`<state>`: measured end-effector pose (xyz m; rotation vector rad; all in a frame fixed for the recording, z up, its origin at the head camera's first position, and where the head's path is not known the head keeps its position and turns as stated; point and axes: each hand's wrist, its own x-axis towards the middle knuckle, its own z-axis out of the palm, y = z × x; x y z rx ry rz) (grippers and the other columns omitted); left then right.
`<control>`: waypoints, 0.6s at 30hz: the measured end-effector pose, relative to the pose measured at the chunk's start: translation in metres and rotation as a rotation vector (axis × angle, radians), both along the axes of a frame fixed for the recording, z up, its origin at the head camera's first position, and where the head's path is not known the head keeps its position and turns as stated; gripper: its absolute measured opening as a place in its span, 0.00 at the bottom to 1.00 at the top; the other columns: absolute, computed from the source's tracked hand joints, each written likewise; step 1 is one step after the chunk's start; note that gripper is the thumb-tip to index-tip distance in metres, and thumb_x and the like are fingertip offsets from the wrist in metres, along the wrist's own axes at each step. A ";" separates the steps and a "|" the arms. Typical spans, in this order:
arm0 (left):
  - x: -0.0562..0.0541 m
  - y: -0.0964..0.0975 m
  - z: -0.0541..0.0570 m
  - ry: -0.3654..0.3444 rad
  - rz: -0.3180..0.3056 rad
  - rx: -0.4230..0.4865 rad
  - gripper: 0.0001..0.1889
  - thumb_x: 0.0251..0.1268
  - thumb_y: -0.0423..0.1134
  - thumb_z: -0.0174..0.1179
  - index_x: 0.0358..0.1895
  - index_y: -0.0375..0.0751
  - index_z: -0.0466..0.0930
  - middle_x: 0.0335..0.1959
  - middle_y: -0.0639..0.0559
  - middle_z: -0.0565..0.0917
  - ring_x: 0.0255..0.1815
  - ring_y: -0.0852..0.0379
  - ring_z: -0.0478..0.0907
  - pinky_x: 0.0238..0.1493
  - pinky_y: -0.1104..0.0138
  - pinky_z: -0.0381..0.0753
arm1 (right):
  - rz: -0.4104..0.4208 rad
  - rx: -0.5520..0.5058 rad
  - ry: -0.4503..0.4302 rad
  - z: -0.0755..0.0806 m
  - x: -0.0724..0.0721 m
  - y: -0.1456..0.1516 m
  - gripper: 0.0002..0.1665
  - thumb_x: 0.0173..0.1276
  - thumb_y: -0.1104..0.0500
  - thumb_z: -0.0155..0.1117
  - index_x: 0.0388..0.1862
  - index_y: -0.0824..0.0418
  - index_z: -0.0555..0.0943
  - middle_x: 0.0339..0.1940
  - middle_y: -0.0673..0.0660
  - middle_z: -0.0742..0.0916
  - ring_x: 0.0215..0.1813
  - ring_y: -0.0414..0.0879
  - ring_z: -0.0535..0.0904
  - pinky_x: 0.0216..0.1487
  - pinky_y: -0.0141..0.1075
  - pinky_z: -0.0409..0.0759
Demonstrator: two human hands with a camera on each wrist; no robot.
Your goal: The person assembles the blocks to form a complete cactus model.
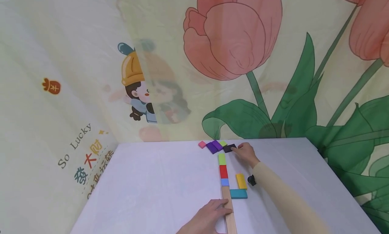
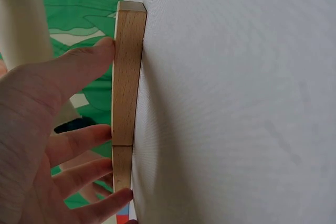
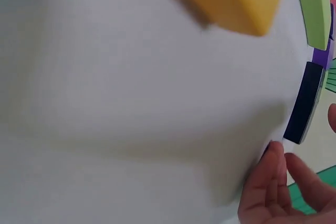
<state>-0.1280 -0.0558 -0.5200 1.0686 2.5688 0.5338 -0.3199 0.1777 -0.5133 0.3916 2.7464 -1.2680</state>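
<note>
My left hand (image 1: 208, 215) has its fingers spread along a row of plain wooden blocks (image 1: 227, 197). In the left wrist view, the thumb and fingertips touch the side of two wooden blocks (image 2: 128, 77) laid end to end. At the far end of the table, my right hand (image 1: 247, 153) reaches to the right end of a black block (image 1: 228, 148). In the right wrist view, its fingertips (image 3: 275, 148) are close beside the end of that black block (image 3: 304, 103). Blue (image 1: 225, 182), red (image 1: 223, 172) and light green (image 1: 222, 159) blocks continue the row.
Purple blocks (image 1: 212, 148), a pink block (image 1: 202, 144) and another green one (image 1: 223, 143) lie by the back edge. Right of the row are a teal block (image 1: 238, 193), a yellow block (image 1: 241, 181) and a small black object (image 1: 251, 180). A printed curtain (image 1: 170, 31) hangs behind.
</note>
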 end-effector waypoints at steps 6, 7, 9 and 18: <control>-0.002 -0.001 -0.003 -0.016 -0.005 0.003 0.39 0.48 0.70 0.64 0.66 0.64 0.70 0.72 0.62 0.65 0.68 0.62 0.65 0.61 0.68 0.77 | -0.034 0.096 0.007 0.004 -0.003 -0.013 0.33 0.64 0.44 0.64 0.49 0.73 0.73 0.47 0.70 0.80 0.46 0.59 0.76 0.46 0.47 0.76; -0.002 -0.001 -0.003 -0.019 -0.006 0.002 0.39 0.48 0.70 0.64 0.66 0.65 0.70 0.72 0.62 0.65 0.68 0.62 0.65 0.61 0.68 0.77 | -0.043 0.108 0.005 0.003 -0.003 -0.014 0.33 0.63 0.44 0.65 0.50 0.72 0.74 0.47 0.69 0.80 0.47 0.59 0.76 0.46 0.46 0.76; -0.003 -0.001 -0.003 -0.014 -0.011 -0.002 0.39 0.49 0.70 0.64 0.66 0.65 0.69 0.72 0.62 0.65 0.68 0.62 0.65 0.60 0.68 0.77 | -0.056 0.126 0.005 0.003 -0.005 -0.018 0.33 0.62 0.44 0.66 0.50 0.72 0.74 0.48 0.70 0.80 0.48 0.60 0.77 0.47 0.47 0.76; -0.002 -0.002 -0.003 0.017 -0.029 -0.001 0.39 0.49 0.70 0.64 0.66 0.63 0.70 0.72 0.61 0.65 0.67 0.62 0.65 0.61 0.69 0.77 | -0.060 0.110 0.058 -0.001 -0.010 -0.018 0.30 0.61 0.49 0.69 0.48 0.72 0.75 0.47 0.69 0.82 0.46 0.57 0.77 0.45 0.45 0.75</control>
